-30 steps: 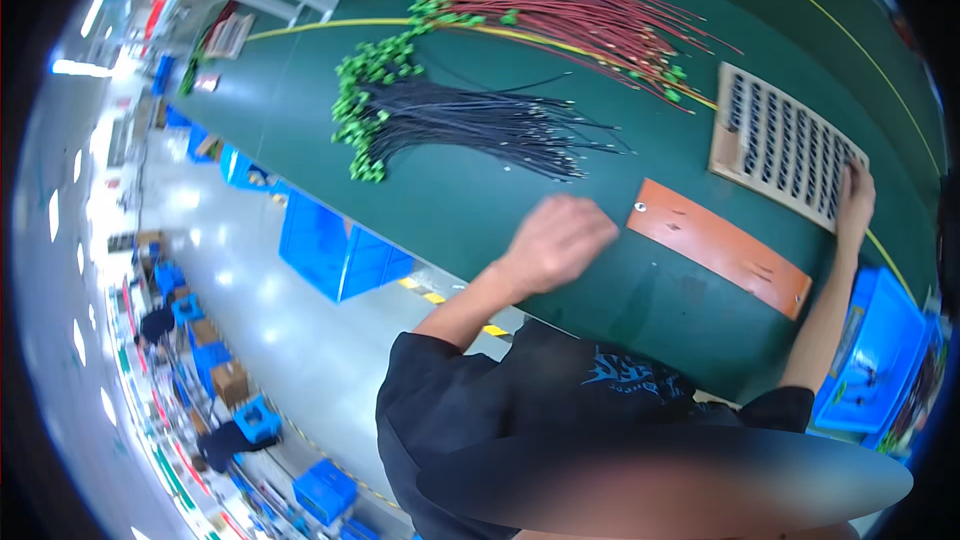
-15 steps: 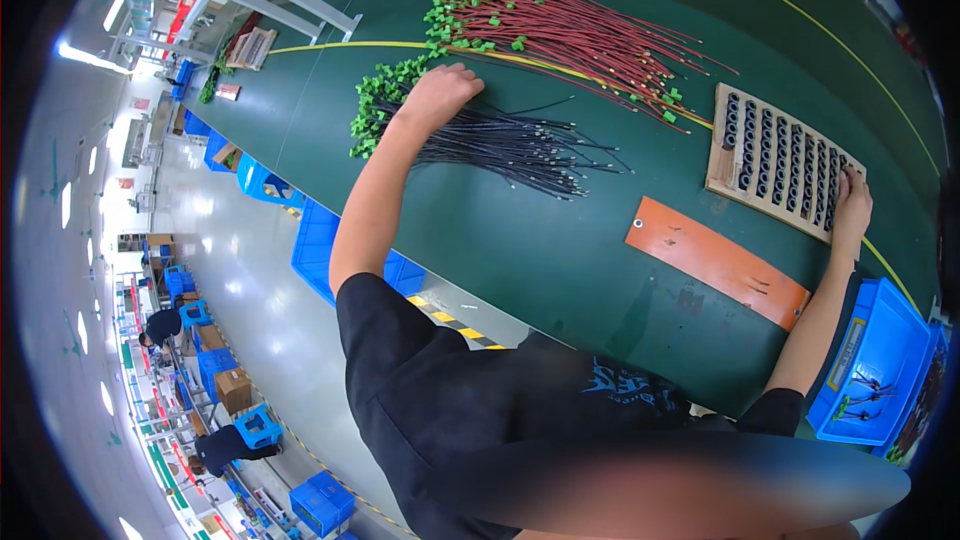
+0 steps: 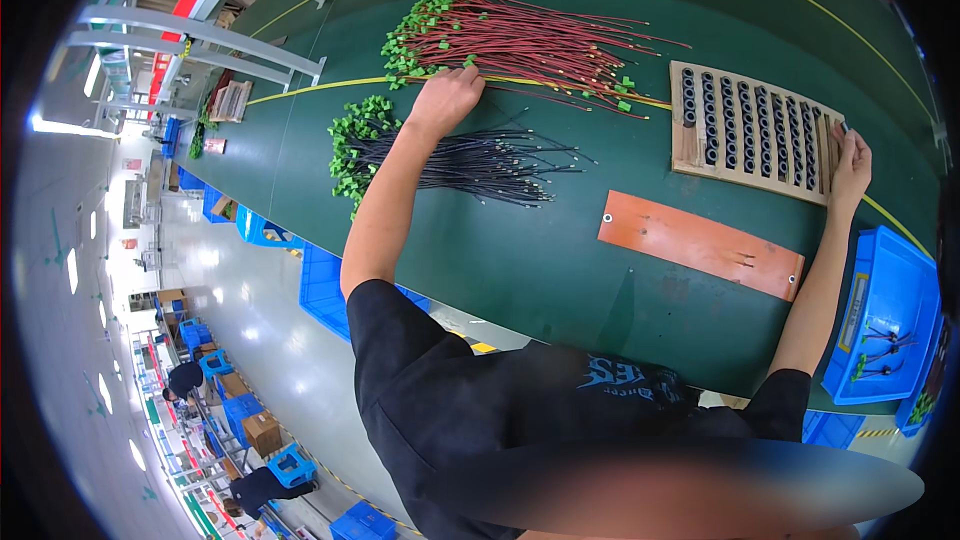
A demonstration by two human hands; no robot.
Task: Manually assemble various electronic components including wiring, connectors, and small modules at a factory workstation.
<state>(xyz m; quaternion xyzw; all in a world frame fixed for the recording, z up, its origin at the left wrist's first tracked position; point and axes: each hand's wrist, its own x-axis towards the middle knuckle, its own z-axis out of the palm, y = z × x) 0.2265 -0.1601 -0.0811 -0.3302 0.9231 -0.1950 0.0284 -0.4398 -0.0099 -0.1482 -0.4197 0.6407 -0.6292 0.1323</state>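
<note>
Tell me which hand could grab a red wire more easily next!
Probably the left hand: it is close beside the green connectors of the red wires, while the right hand is farther off at the wooden rack, pinching a small dark piece.

Bright, cool light is spreading fairly evenly over the worktop [image 3: 520,252]; left of it, ceiling lights [image 3: 75,129] are glaring white and the floor [image 3: 222,285] is reflecting pale spots. A faint shadow [image 3: 621,315] is darkening its near side. Fisheye distortion is bending its outlines toward blackened corners, and below it an oval blur [image 3: 670,490] is hiding detail.
</note>
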